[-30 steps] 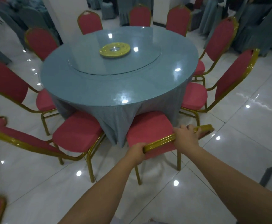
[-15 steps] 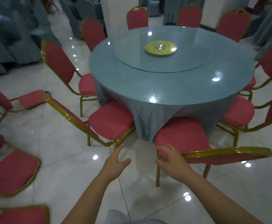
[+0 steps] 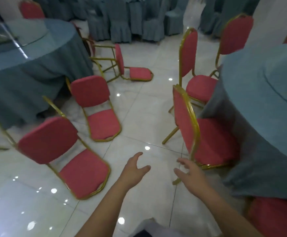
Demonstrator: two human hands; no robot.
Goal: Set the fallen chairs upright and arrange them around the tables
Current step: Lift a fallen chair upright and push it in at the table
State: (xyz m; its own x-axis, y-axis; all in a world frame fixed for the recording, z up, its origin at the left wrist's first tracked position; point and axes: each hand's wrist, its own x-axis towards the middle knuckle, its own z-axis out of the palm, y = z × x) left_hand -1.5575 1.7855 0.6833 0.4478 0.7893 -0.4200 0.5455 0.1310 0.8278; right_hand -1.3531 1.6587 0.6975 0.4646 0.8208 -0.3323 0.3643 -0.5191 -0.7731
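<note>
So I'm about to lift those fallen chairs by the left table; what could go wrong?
The nearest fallen chair and the second one lie close together, so their gold legs might snag. Both hands, left and right, are empty, and the glossy tile floor could let legs slide while tipping.
</note>
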